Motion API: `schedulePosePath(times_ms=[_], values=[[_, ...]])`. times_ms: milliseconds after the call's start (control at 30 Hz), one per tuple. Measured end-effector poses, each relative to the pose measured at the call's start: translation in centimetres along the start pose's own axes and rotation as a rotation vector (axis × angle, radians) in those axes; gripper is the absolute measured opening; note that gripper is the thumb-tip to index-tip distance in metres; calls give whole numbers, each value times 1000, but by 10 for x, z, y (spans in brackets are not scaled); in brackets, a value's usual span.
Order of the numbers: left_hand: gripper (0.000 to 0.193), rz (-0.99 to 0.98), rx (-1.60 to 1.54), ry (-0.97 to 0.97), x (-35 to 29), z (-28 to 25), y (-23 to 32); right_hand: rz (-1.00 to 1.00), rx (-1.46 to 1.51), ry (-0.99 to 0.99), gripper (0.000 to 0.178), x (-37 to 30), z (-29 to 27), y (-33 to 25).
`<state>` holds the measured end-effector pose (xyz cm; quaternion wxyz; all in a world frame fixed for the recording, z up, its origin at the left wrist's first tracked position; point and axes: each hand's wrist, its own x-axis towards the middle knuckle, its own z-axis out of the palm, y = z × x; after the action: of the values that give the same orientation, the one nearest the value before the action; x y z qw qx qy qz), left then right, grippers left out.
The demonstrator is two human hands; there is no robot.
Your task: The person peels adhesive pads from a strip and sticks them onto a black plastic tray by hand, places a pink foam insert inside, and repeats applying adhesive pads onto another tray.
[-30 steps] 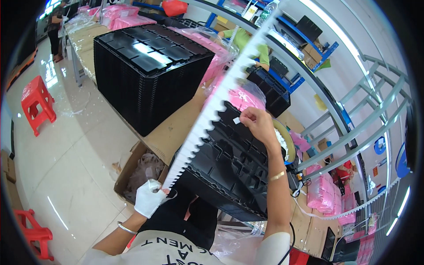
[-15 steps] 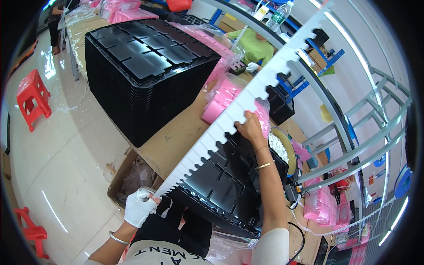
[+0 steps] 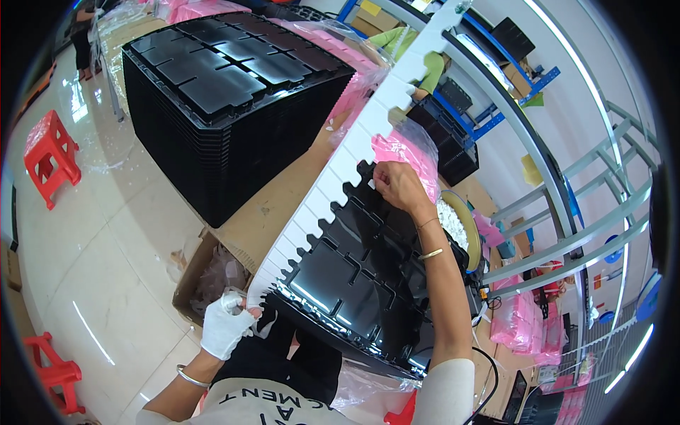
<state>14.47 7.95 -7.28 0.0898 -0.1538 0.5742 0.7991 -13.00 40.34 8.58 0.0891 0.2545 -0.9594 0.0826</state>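
Observation:
A long white strip (image 3: 327, 185) with a row of notches along one edge slants from lower left to upper right. My left hand (image 3: 228, 327), in a white glove, grips its lower end. Bare and closed, my right hand (image 3: 401, 185) is beside the strip's notched edge, over a black molded plastic tray (image 3: 354, 273). A small white piece shows at its fingertips, partly hidden by the fingers. The tray lies in front of me under the strip. Right of my right wrist stands a round container (image 3: 464, 230) of small white pieces.
A tall stack of black trays (image 3: 234, 120) stands on the brown table (image 3: 273, 202). Below its edge is a cardboard box (image 3: 190, 283) with clear plastic bags. Pink packages (image 3: 516, 319) lie at right; red stools (image 3: 51, 152) stand at left. Curved grey metal rails (image 3: 559, 188) rise at right.
The strip's upper part has shifted left. My right hand has moved slightly down from the strip's edge, its fingers now curled over the tray. My left hand keeps hold of the lower end.

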Motion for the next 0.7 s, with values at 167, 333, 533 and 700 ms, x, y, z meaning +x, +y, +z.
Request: schedulePosePath(times_ms=[167, 333, 533, 700], values=[[16, 81, 19, 2, -1, 3, 7, -32, 5, 24, 8, -3, 1, 5], [17, 35, 11, -9, -13, 1, 18, -80, -195, -18, 17, -10, -8, -12], [13, 6, -37, -29, -28, 0, 23, -30, -165, 135, 6, -20, -5, -30], [14, -15, -83, -122, -29, 3, 26, 44, 48, -8, 5, -30, -16, -55]])
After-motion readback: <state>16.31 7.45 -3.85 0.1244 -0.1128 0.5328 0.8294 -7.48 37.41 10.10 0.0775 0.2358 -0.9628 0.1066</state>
